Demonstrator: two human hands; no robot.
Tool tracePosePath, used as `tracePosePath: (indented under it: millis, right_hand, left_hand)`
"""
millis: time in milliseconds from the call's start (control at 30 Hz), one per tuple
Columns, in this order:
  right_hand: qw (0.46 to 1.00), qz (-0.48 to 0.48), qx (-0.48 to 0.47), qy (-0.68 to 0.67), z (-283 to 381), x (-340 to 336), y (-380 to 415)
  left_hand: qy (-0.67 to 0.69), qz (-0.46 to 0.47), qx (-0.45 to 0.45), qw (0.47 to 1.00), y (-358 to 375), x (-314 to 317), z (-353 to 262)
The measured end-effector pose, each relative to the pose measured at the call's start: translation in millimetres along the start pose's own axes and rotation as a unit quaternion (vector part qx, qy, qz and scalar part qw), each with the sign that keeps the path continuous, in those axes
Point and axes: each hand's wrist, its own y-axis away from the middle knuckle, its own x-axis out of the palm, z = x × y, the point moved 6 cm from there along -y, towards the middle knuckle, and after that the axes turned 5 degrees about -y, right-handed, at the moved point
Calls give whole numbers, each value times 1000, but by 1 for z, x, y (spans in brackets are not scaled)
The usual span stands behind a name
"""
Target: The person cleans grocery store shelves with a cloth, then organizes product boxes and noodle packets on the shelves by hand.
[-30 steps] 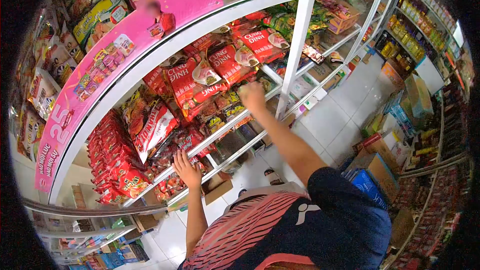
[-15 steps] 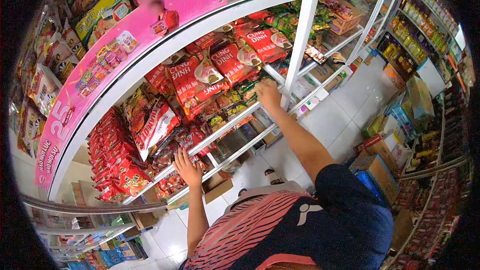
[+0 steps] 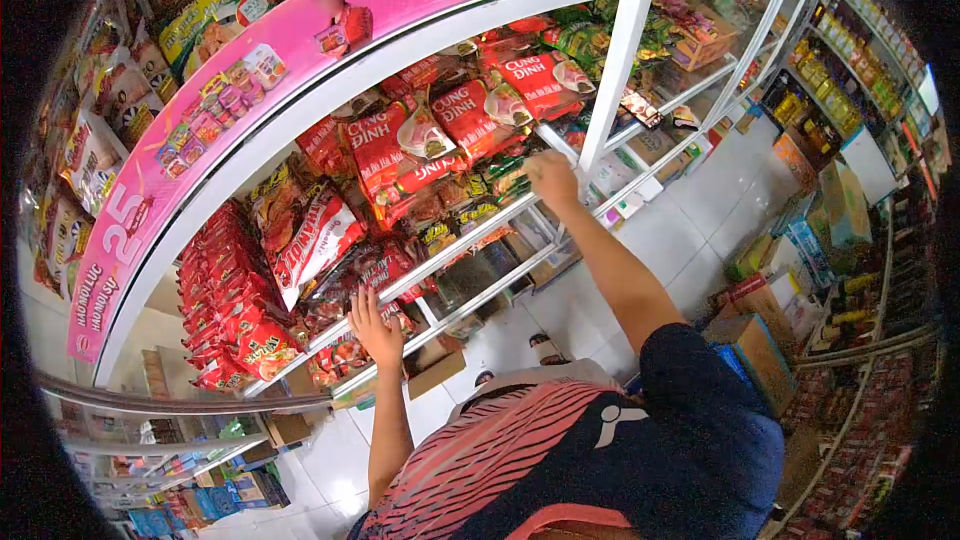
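My left hand (image 3: 376,329) rests on the white front rail (image 3: 440,255) of the shelf, fingers spread, holding nothing. Further right, my right hand (image 3: 552,180) is at the same rail, beside the white upright post (image 3: 622,60). Its fingers are bent over small green packets (image 3: 507,180); whether it grips anything is hidden. Red Cung Dinh noodle packs (image 3: 470,118) lie in a row behind the hands. A red and white pack (image 3: 318,240) leans to the left, next to a stack of red packets (image 3: 225,300).
A pink banner (image 3: 270,70) curves along the upper shelf edge. Glass panels stand at the right. Cardboard boxes (image 3: 765,350) and bottle shelves (image 3: 825,80) line the right side, above a white tiled floor (image 3: 680,225).
The view has shifted slightly, so the packs appear a little further right. My right hand has moved slightly right along the rail; my left hand stays at the rail.
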Motion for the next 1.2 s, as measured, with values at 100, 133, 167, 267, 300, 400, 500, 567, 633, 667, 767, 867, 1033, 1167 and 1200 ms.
tracePosePath:
  millis: [100, 133, 167, 267, 300, 400, 500, 567, 633, 667, 767, 867, 1033, 1167, 1200]
  right_hand:
    - [996, -23, 4, 83, 12, 17, 5]
    - [999, -12, -5, 39, 20, 36, 11]
    - [1000, 0, -12, -7, 35, 57, 19]
    - [995, 72, -25, -70, 110, 83, 32]
    - [992, 89, -8, -88, 116, 81, 34]
    - [987, 96, -34, -121, 89, 73, 25]
    - [999, 37, -32, -24, 39, 32, 6]
    - [1000, 10, 8, 2, 24, 27, 1]
    - [992, -13, 67, 103, 31, 23, 0]
    - [992, -12, 67, 104, 39, 35, 5]
    - [998, 51, 31, -36, 87, 78, 25]
    - [988, 102, 15, -118, 108, 87, 31]
    - [997, 58, -1, -57, 3, 57, 10]
    - [994, -14, 87, 60, 4, 38, -1]
    - [989, -28, 93, 115, 13, 48, -3]
  left_hand:
    - [121, -59, -35, 990, -3, -11, 13]
    - [246, -39, -90, 964, -1, -5, 23]
    - [364, -87, -141, 917, -2, 2, 29]
    - [494, 96, -197, 841, -16, 25, 46]
    - [508, 125, -205, 827, -23, 24, 47]
    - [525, 186, -209, 804, -32, 23, 52]
    - [533, 219, -228, 785, -29, 20, 51]
    - [543, 198, -239, 780, -28, 14, 43]
    - [559, 172, -264, 767, -25, 24, 52]
    - [560, 173, -265, 766, -23, 28, 54]
    - [550, 169, -248, 779, -22, 29, 52]
    - [563, 153, -298, 756, -17, 26, 51]
    - [563, 135, -271, 769, -19, 25, 50]
    - [519, 132, -307, 787, -18, 30, 59]
    - [519, 130, -308, 786, -18, 34, 60]
